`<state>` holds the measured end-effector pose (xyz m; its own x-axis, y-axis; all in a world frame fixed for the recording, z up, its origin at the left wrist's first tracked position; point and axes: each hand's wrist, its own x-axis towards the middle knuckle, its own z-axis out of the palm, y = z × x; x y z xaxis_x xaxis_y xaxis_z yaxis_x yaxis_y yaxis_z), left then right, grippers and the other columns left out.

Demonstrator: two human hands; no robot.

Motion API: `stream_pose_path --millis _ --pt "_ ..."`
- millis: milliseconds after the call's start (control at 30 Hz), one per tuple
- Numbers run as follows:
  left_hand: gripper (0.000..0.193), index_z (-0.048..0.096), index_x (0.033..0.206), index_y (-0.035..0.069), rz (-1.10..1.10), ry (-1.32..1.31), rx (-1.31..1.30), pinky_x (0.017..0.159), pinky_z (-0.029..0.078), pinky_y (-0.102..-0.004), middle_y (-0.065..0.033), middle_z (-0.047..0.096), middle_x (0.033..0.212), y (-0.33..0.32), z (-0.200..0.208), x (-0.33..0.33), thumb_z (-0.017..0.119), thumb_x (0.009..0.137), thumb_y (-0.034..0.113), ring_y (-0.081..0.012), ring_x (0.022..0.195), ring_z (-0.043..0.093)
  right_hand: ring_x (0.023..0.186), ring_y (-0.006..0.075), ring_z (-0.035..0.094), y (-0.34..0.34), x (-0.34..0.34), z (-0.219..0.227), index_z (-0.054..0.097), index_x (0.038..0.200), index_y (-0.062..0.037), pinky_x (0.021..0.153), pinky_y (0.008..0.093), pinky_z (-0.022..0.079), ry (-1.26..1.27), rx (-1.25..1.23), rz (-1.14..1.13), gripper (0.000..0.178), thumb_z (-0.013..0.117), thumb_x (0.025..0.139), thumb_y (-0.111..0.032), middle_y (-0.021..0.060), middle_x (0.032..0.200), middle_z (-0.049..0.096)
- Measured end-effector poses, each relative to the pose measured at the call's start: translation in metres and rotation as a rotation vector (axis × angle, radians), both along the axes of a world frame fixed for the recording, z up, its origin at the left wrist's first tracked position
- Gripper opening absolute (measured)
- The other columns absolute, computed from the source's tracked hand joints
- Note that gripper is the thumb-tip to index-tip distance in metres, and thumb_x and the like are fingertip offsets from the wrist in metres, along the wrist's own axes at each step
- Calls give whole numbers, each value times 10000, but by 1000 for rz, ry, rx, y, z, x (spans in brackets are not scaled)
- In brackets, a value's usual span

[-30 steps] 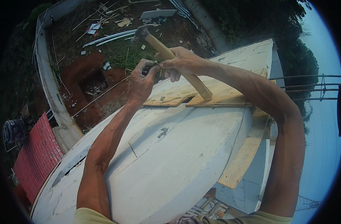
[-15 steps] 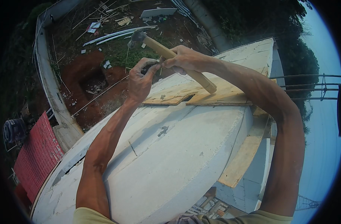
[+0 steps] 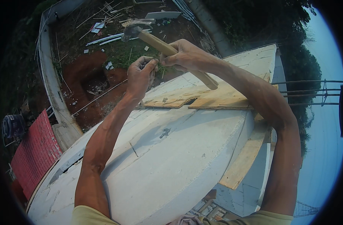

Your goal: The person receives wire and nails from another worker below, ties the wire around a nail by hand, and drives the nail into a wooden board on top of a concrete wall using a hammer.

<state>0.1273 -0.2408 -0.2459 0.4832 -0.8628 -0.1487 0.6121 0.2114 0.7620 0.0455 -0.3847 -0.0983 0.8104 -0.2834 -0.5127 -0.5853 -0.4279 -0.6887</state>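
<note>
My right hand (image 3: 185, 56) is closed round the wooden handle of a hammer (image 3: 159, 44). The hammer slants across the view, its dark metal head (image 3: 131, 32) up to the left and its handle end down to the right. Close beside it, my left hand (image 3: 138, 77) is curled, thumb against fingertips, with small dark pieces showing between the fingers; their kind is too small to tell. Both hands are raised above a thin wooden board (image 3: 212, 99) that lies across a pale wall top (image 3: 179, 150).
Another wooden strip (image 3: 242, 161) hangs along the wall's right edge. Several metal rods (image 3: 310, 90) stick out at the right. Far below left are a dug pit (image 3: 94, 82), scattered timber, white pipes (image 3: 111, 38) and a red roof sheet (image 3: 36, 153).
My hands have drawn slightly apart, the left fingers curling back toward the palm. The hammer has shifted a little left in my right hand, and the view has moved slightly.
</note>
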Motion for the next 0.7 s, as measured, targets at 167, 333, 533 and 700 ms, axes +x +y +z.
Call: stream_pose_path --millis 167,333,533,700 --pt "168 633 1077 4 -56 226 -97 406 236 -199 -1 607 810 5 -8 3 640 1007 156 3 460 315 568 125 522 -1 -4 -13 717 914 -29 563 322 416 101 -193 47 218 751 850 -235 23 656 582" --pt "207 644 1121 -4 -43 134 -73 422 244 -194 8 611 820 4 -12 0 651 998 161 7 485 332 617 145 555 0 -4 -9 725 918 -26 595 334 430 115 -219 58 226 740 850 -241 45 689 604" --pt "250 711 1111 -11 14 -224 57 457 289 -206 16 653 842 5 -14 6 689 984 203 17 537 391 623 161 567 8 9 2 731 937 -8 597 340 437 -22 -268 109 249 714 876 -250 67 700 624" --pt "228 761 1045 8 12 -492 -19 641 440 -220 -4 692 887 5 -2 -10 730 960 217 -47 747 570 644 122 545 5 9 13 719 917 -40 597 332 413 -153 -486 99 187 697 902 -225 24 662 595"
